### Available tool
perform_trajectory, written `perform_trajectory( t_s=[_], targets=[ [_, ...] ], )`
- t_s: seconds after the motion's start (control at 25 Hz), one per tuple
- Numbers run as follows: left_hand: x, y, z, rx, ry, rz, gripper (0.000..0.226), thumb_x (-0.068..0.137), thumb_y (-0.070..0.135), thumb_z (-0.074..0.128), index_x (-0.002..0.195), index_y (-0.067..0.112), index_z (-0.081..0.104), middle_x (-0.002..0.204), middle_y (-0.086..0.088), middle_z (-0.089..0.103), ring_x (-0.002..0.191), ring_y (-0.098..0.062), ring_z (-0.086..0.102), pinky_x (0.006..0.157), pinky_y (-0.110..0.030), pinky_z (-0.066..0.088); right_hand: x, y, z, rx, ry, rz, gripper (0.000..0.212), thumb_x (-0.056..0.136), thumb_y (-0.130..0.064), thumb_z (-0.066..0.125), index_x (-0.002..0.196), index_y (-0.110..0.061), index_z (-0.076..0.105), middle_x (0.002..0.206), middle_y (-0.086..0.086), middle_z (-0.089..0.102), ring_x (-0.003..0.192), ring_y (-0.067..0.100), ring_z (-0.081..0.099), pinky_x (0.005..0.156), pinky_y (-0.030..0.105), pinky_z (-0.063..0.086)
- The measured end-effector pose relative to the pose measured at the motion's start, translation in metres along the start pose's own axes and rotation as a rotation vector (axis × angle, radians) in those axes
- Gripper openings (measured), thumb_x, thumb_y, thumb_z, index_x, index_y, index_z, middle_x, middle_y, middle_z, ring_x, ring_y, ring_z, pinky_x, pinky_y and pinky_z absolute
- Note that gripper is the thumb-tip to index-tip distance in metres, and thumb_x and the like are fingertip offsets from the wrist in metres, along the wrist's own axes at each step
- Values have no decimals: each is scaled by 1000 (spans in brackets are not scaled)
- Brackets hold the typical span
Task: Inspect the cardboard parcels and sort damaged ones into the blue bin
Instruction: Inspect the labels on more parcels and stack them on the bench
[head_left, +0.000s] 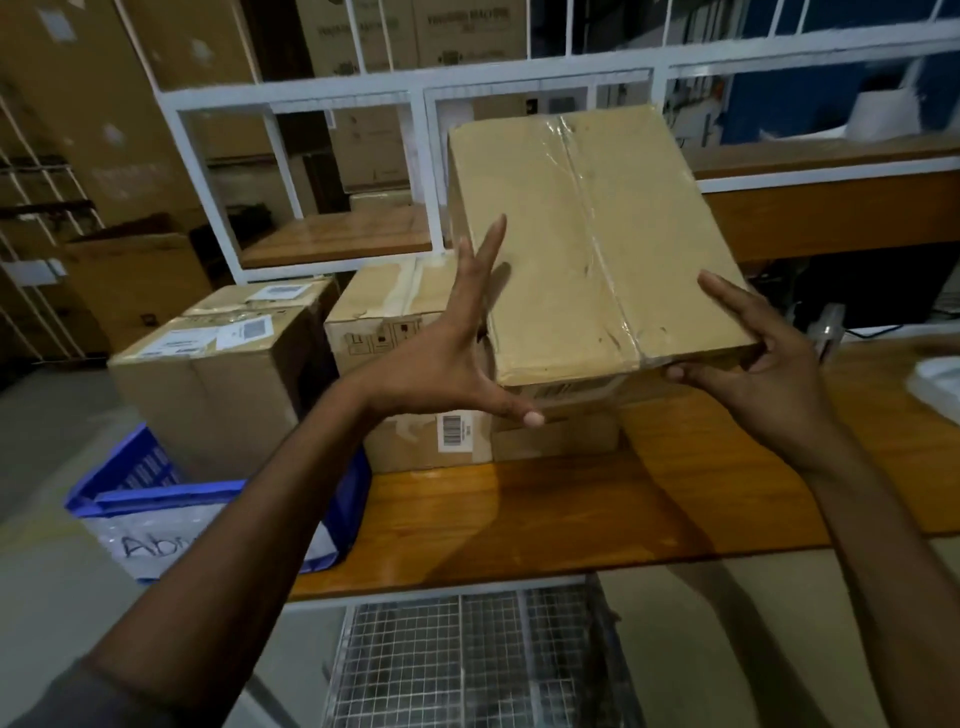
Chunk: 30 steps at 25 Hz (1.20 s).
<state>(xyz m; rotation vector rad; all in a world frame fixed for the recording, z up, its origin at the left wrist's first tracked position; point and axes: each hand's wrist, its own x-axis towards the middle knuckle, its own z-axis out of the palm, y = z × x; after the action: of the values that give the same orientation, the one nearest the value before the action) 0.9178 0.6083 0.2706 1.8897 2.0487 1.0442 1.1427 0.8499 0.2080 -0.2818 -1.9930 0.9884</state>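
A flat cardboard parcel, sealed with clear tape down its middle, is tilted up above the wooden table. My left hand presses its left side with spread fingers, thumb under the near edge. My right hand grips its near right corner. Beneath it sits a taped parcel with a barcode label. The blue bin stands at the lower left, holding a bubble-wrap package with handwriting.
A larger labelled box stands left of the table, behind the bin. A white metal frame shelf with more cartons rises behind. A wire-mesh rack lies under the table's near edge. A white object rests at the table's right.
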Motion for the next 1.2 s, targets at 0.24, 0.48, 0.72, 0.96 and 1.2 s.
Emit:
perform_trajectory(
  t_s=[0.24, 0.48, 0.72, 0.96, 1.2],
  targets=[
    [66, -37, 11, 9, 48, -20, 98, 80, 18, 91, 160, 32, 37, 173, 4, -3, 159, -9, 8, 117, -14, 35, 47, 71, 8, 47, -55, 76, 83, 80, -19, 85, 154, -27, 48, 160, -13, 43, 147, -3, 33, 123, 34, 30],
    [103, -88, 19, 57, 27, -140, 65, 81, 21, 90, 138, 32, 60, 169, -8, 13, 147, -21, 38, 107, -36, 56, 83, 125, 32, 78, -131, 151, 82, 79, -29, 83, 153, -35, 47, 161, -10, 40, 151, 10, 32, 123, 51, 34],
    [124, -136, 26, 181, 6, -276, 73, 89, 22, 84, 152, 32, 50, 174, -17, 9, 157, -29, 27, 121, -37, 42, 114, 161, 60, 120, -190, 189, 77, 77, -34, 86, 145, -44, 52, 153, -21, 43, 149, 16, 37, 118, 54, 40],
    [139, -139, 49, 895, 149, -142, 68, 93, 29, 77, 154, 30, 49, 169, -8, 34, 154, -32, 34, 121, -50, 32, 148, 170, 71, 18, -219, 228, 94, 77, -28, 90, 153, -39, 38, 154, -15, 42, 143, 19, 44, 117, 51, 43],
    [155, -155, 28, 834, 71, -320, 74, 96, 65, 59, 159, 29, 42, 165, -8, 41, 147, -37, 44, 114, -53, 42, 162, 175, 75, -51, -239, 219, 82, 80, -26, 89, 145, -40, 41, 146, -12, 48, 131, 18, 55, 110, 50, 49]
  ],
)
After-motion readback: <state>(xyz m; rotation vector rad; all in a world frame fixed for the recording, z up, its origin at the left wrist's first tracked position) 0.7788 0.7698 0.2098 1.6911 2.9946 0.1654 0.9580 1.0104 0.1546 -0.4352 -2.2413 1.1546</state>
